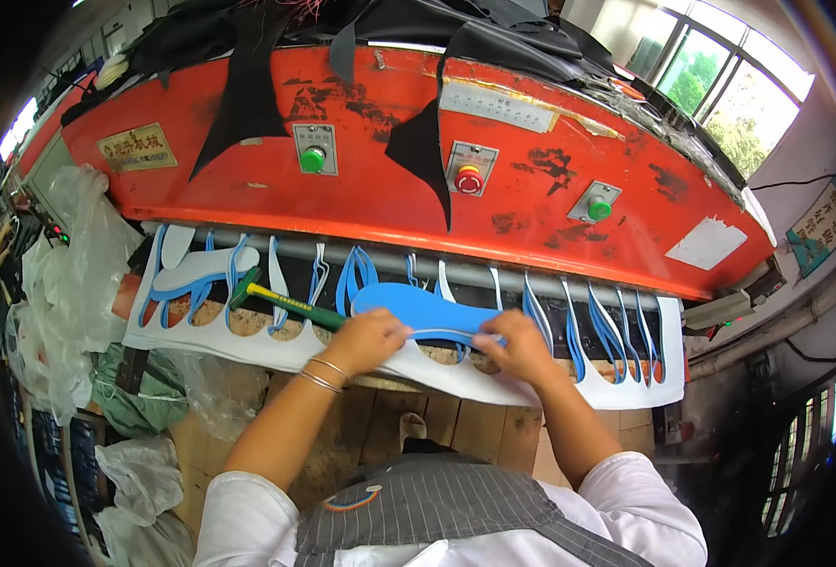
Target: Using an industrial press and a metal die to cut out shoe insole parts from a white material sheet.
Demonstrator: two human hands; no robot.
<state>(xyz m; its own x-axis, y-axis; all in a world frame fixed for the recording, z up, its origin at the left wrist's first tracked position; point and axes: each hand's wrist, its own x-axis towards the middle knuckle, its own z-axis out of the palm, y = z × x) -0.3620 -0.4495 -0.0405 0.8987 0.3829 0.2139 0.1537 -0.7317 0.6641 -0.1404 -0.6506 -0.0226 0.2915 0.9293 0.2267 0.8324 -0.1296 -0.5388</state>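
A blue insole-shaped foam piece (432,310) lies in front of me with a pale line along its near edge; more than one layer may be there. My left hand (373,336) is closed on its left near edge. At its right end my right hand (514,344) grips the edge between thumb and fingers. A hammer (295,304) with a green head and a green-and-yellow handle rests to the left, its handle end reaching my left hand. Beneath lies a white-and-blue foam sheet (588,393) with sole-shaped cutouts and thin strips standing between them.
Ahead stands a red machine (380,180) with green buttons (313,159) and a red knob (468,180). Black material scraps (248,94) hang over its front. Loose white-and-grey sole pieces (191,276) lie at the sheet's left. Clear plastic bags (68,283) crowd the left side.
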